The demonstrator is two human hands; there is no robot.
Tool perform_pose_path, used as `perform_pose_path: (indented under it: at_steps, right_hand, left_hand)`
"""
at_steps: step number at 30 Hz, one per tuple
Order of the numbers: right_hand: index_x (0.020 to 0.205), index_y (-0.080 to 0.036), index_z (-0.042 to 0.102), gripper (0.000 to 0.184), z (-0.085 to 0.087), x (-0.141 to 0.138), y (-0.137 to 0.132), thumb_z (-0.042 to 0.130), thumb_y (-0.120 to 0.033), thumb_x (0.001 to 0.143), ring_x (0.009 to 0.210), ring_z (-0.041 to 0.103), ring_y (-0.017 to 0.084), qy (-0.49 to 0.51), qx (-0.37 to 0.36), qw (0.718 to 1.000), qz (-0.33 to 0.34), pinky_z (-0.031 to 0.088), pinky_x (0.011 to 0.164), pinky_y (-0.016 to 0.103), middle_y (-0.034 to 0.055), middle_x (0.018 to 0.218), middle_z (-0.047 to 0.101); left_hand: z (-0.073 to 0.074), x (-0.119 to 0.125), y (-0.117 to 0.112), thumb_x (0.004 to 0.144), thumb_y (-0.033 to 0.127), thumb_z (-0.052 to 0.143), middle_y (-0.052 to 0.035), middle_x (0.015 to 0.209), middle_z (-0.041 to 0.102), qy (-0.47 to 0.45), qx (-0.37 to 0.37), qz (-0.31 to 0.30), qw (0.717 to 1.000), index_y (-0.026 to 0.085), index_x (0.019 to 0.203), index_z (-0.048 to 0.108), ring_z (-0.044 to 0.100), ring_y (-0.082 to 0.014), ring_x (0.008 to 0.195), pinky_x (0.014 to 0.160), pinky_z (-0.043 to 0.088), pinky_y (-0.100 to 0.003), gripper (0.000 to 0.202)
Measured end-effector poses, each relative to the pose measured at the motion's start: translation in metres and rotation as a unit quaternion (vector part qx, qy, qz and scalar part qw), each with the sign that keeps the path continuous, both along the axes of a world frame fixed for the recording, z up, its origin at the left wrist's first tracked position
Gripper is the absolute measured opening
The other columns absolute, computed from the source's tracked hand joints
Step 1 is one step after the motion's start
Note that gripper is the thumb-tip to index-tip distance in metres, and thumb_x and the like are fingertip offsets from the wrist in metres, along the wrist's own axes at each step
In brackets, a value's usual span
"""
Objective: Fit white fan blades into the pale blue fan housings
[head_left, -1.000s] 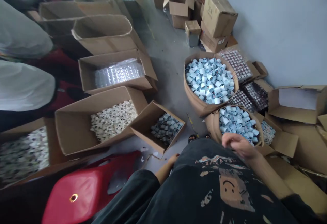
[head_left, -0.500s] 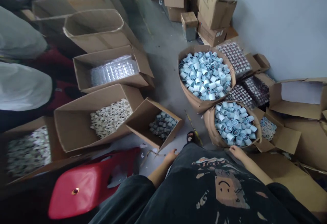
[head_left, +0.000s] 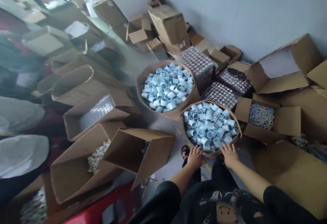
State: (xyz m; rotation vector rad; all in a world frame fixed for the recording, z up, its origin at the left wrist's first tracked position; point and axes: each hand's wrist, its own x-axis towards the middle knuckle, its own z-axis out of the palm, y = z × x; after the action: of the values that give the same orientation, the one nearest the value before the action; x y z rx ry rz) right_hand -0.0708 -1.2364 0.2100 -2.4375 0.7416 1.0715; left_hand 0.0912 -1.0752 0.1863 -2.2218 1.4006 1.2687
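Note:
A round cardboard tub full of pale blue and white caps stands on the floor just in front of me. My left hand rests at the tub's near rim on the left, fingers stretched forward, holding nothing. At the same rim on the right lies my right hand, its fingers spread and touching the edge by the nearest caps. A second, larger tub of the same caps stands behind it to the left.
Open cartons with small parts crowd the left side. Trays of dark small parts and a box of rings sit behind and right of the tubs. A red stool is at my lower left. Stacked cartons line the wall.
My view has swung to the right and dipped. Both hands have moved forward from beside my body to the near tub's rim.

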Motion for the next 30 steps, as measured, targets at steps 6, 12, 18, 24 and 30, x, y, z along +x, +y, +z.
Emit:
perform_pose_path:
  at_steps: [6, 12, 18, 24, 30]
  right_hand:
    - [0.135, -0.017, 0.053, 0.039, -0.031, 0.006, -0.022, 0.060, -0.034, 0.101, 0.136, 0.034, 0.031, -0.020, 0.008, 0.999, 0.040, 0.022, 0.116, 0.058, 0.0112, 0.142, 0.043]
    - [0.126, -0.016, 0.059, 0.032, -0.039, 0.020, -0.020, 0.061, -0.036, 0.100, 0.128, 0.043, 0.030, 0.005, -0.014, 0.998, 0.068, 0.029, 0.112, 0.057, 0.0104, 0.132, 0.051]
    - [0.126, -0.015, 0.058, 0.035, -0.041, 0.028, -0.015, 0.063, -0.037, 0.099, 0.127, 0.044, 0.030, 0.043, -0.040, 0.995, 0.077, 0.032, 0.111, 0.057, 0.0107, 0.131, 0.051]
    - [0.127, -0.016, 0.057, 0.034, -0.036, 0.010, -0.001, 0.061, -0.035, 0.100, 0.126, 0.045, 0.029, 0.039, -0.113, 0.990, 0.072, 0.034, 0.110, 0.055, 0.0105, 0.132, 0.050]
    - [0.124, -0.014, 0.057, 0.032, -0.027, 0.002, 0.011, 0.060, -0.036, 0.101, 0.117, 0.051, 0.026, 0.053, -0.186, 0.977, 0.083, 0.044, 0.101, 0.047, 0.0102, 0.125, 0.053]
  left_hand:
    - [-0.025, -0.020, -0.032, 0.094, 0.041, 0.058, -0.0119, 0.143, 0.050, -0.053, 0.048, -0.032, 0.997, 0.018, 0.133, 0.054, 0.039, -0.0321, 0.138, 0.115, 0.025, -0.061, 0.045]
    - [-0.033, -0.018, -0.035, 0.093, 0.040, 0.061, -0.0108, 0.138, 0.053, -0.081, 0.046, -0.023, 0.995, 0.018, 0.128, 0.058, 0.045, -0.0307, 0.132, 0.113, 0.028, -0.059, 0.041]
    - [-0.035, -0.030, -0.020, 0.094, 0.037, 0.060, -0.0109, 0.135, 0.054, -0.108, -0.004, -0.012, 0.994, 0.018, 0.128, 0.056, 0.050, -0.0294, 0.126, 0.107, 0.039, -0.055, 0.039]
    - [-0.035, -0.034, -0.010, 0.094, 0.033, 0.060, -0.0104, 0.128, 0.059, -0.124, -0.075, -0.011, 0.989, 0.016, 0.123, 0.059, 0.057, -0.0266, 0.117, 0.098, 0.049, -0.050, 0.033]
    - [-0.036, -0.038, -0.006, 0.094, 0.032, 0.061, -0.0102, 0.127, 0.060, -0.105, -0.145, 0.015, 0.984, 0.017, 0.121, 0.060, 0.058, -0.0261, 0.116, 0.097, 0.050, -0.049, 0.031]
